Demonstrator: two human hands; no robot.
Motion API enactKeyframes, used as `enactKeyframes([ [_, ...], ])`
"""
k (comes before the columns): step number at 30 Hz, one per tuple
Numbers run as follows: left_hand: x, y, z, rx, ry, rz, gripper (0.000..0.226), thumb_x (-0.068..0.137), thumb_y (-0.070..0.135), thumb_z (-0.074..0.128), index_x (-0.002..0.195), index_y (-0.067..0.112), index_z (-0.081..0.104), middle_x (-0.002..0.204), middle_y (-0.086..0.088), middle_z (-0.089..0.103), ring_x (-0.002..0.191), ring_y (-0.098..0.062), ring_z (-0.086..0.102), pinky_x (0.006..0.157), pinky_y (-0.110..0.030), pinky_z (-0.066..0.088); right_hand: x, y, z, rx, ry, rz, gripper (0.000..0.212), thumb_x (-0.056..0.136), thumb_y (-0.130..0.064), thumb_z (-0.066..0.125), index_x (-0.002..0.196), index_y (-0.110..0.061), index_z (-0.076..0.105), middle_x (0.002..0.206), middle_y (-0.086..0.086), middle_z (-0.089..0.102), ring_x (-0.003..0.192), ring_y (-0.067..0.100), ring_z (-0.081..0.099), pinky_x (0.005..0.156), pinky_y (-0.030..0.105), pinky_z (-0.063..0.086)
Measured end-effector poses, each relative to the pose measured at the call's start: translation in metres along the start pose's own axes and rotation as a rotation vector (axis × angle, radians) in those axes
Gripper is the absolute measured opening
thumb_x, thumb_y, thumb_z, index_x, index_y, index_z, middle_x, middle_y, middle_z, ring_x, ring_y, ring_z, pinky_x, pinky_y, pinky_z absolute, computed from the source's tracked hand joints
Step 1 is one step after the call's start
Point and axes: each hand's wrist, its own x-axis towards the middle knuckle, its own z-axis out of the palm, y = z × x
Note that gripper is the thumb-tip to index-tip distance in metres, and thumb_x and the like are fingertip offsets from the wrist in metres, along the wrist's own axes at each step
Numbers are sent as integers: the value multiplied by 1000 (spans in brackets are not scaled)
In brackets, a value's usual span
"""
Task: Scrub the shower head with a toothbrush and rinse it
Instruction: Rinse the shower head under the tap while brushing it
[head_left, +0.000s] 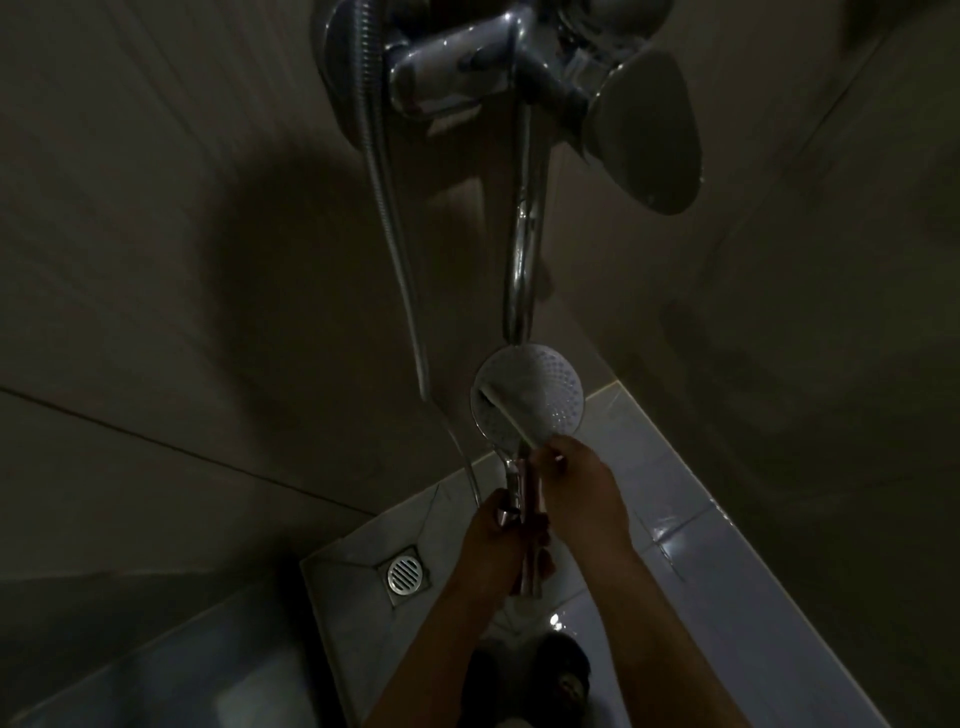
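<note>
Low on the left, a floor drain (408, 573) sits in the wet tiles; just right of it the left hand (501, 540) wraps its grip around the handle of the shower head (527, 397), holding the perforated face up beneath the tap spout (522, 270). The right hand (579, 486) pinches a toothbrush (506, 415) laid across that face. Scrubbing looks underway; I judge rinsing is yet to come, as no running water shows.
</note>
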Motion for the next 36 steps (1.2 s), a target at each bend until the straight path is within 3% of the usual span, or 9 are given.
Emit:
enactKeyframes([
  [3, -1, 3, -8, 16, -29, -1, 6, 88, 4, 58, 91, 6, 53, 63, -3, 62, 46, -19, 58, 43, -23, 45, 15, -4, -11, -78, 128, -19, 8, 95, -26, 48, 92, -22, 54, 87, 3, 63, 77, 20, 60, 69, 35, 49],
  [5, 0, 6, -11, 17, -34, -7, 8, 88, 4, 59, 92, 6, 52, 68, -7, 61, 49, -21, 57, 44, -24, 46, 23, -5, -14, -34, 198, 4, 16, 95, -30, 49, 97, -17, 58, 92, 8, 66, 85, 27, 62, 70, 35, 48],
  [9, 0, 8, -14, 41, -42, 7, 10, 88, 1, 58, 91, 7, 50, 70, -10, 58, 48, -21, 56, 46, -24, 47, 28, -6, -20, 50, 328, -11, 15, 95, -27, 50, 90, -19, 61, 86, 5, 67, 78, 22, 59, 61, 29, 39],
  [12, 1, 8, -11, 44, -55, 19, 12, 88, 0, 57, 93, 5, 48, 70, -10, 56, 48, -21, 55, 50, -27, 46, 18, -6, -12, 107, 225, -93, 14, 93, -21, 53, 83, -16, 60, 82, 5, 65, 79, 23, 61, 68, 37, 49],
  [16, 1, 12, -8, 52, -47, 23, 10, 87, 2, 58, 94, 3, 50, 71, -12, 57, 46, -20, 55, 48, -26, 45, 10, -5, -5, 59, 66, -136, 16, 92, -13, 52, 80, -16, 62, 83, 3, 65, 78, 19, 61, 72, 34, 49],
  [21, -5, 10, -15, 73, -71, 5, 9, 87, 5, 58, 92, 5, 50, 68, -6, 59, 46, -18, 56, 47, -23, 45, 33, -6, -24, 36, 215, -74, 20, 90, -28, 56, 78, -14, 62, 82, 6, 66, 81, 25, 61, 71, 37, 49],
  [29, -3, 6, -18, 73, -68, 16, 10, 87, 7, 60, 88, 12, 52, 69, -7, 59, 46, -16, 57, 46, -23, 45, 31, 11, -22, 201, 418, -30, 20, 90, -22, 59, 72, -16, 54, 59, -6, 51, 63, 18, 51, 60, 31, 39],
  [34, 3, 8, -16, 81, -38, 41, 10, 85, 8, 61, 87, 15, 54, 64, -4, 59, 47, -18, 58, 51, -27, 44, 3, 25, 1, 198, 100, -218, 21, 88, -12, 61, 69, -19, 56, 66, 0, 58, 66, 17, 56, 65, 33, 47],
  [36, 1, 8, -17, 49, -50, 46, 10, 85, 7, 61, 85, 13, 53, 62, -5, 59, 47, -19, 57, 52, -28, 44, 9, 29, -4, 168, 103, -213, 24, 88, -12, 62, 68, -22, 56, 66, -2, 57, 65, 16, 55, 66, 34, 47],
])
